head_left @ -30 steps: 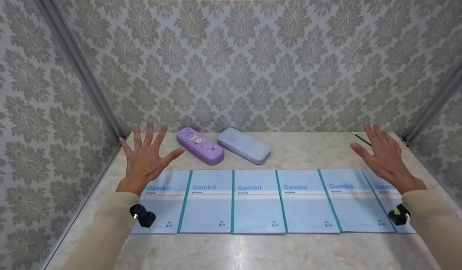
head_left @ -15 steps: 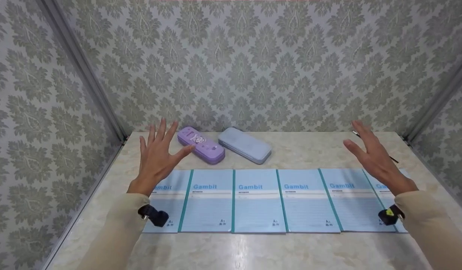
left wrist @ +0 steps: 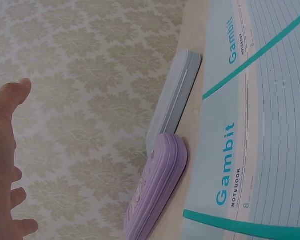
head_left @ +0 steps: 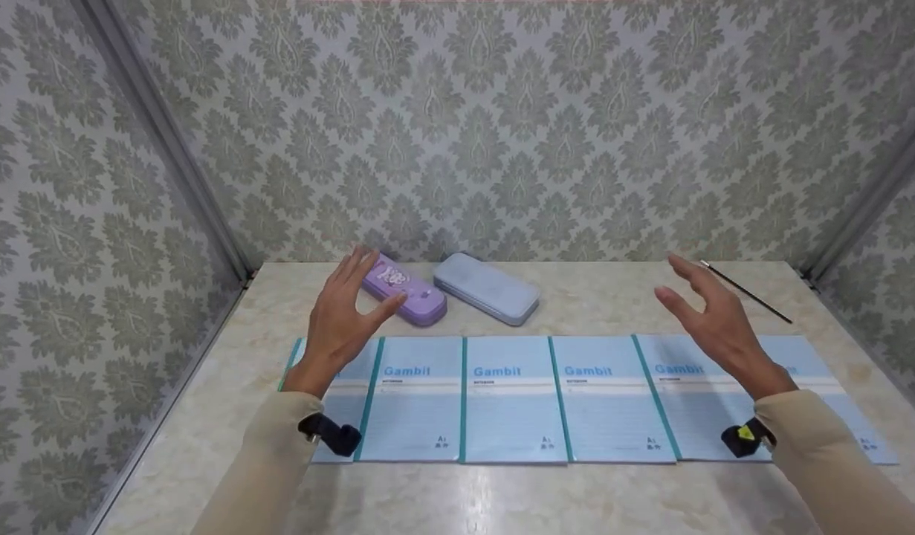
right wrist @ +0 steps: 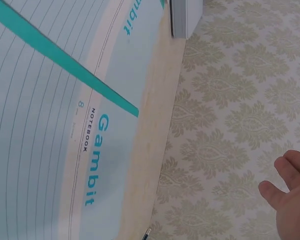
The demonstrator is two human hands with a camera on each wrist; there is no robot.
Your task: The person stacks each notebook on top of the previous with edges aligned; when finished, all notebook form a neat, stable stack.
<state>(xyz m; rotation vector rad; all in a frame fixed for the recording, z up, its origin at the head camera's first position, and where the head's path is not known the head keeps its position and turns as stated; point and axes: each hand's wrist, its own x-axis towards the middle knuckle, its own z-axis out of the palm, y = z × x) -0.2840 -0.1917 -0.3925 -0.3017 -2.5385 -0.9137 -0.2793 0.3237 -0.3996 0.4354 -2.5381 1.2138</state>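
My left hand (head_left: 337,323) hovers above the leftmost notebook (head_left: 342,423), its fingers extended and holding nothing. In the head view its fingertips overlap the far end of a purple case (head_left: 420,303) with a white cartoon print. My right hand (head_left: 719,327) is raised over the notebooks at the right, thumb and fingers apart, also holding nothing. A slim black pencil (head_left: 751,294) lies on the table behind it. Several light blue "Gambit" notebooks (head_left: 509,423) with green spines lie side by side in a row. Each wrist view shows part of its hand (left wrist: 2,170) against the wallpaper.
A pale blue case (head_left: 487,288) lies slanted to the right of the purple one, near the back wall (head_left: 472,148). The marbled table (head_left: 398,501) ends at patterned walls at the back and sides. Grey metal posts (head_left: 167,141) line the corners.
Both hands have moved inward towards each other, and the left fingers are less spread. The pencil and the leftmost notebook's spine have come into fuller view. The cases and notebooks stay in place.
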